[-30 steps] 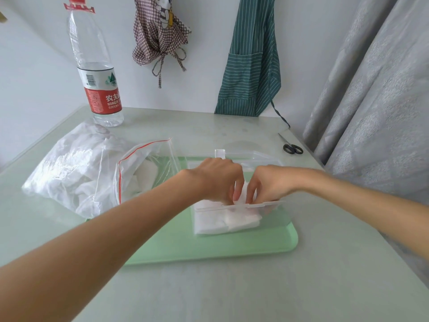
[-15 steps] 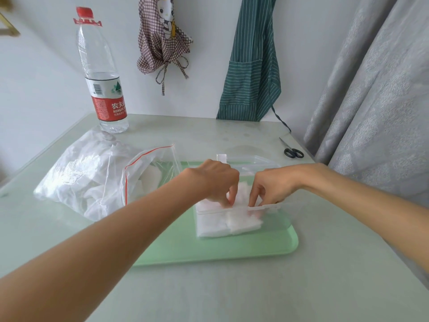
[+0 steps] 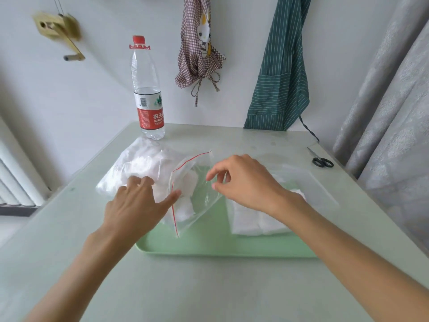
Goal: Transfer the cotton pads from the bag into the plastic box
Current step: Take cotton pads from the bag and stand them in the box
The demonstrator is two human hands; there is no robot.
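A person's left hand [image 3: 134, 203] rests with fingers spread on a clear zip-top plastic bag [image 3: 160, 173] of white cotton pads, its red-lined mouth lying over a pale green tray [image 3: 209, 247] on the table [image 3: 209, 293]. The right hand [image 3: 243, 182] hovers beside the mouth, fingers loosely curled, holding nothing. More pads [image 3: 250, 221] fill the clear plastic box [image 3: 308, 182] on the tray.

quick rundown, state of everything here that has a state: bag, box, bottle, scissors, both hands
zip bag: mouth open, lying on its side, cotton pads inside
plastic box: lid off, pads stacked inside, on the green tray
water bottle: upright, capped, seems nearly empty
scissors: closed, flat on the table
left hand: fingers straight, on the bag
right hand: fingers loosely curled at the bag's mouth, contact unclear
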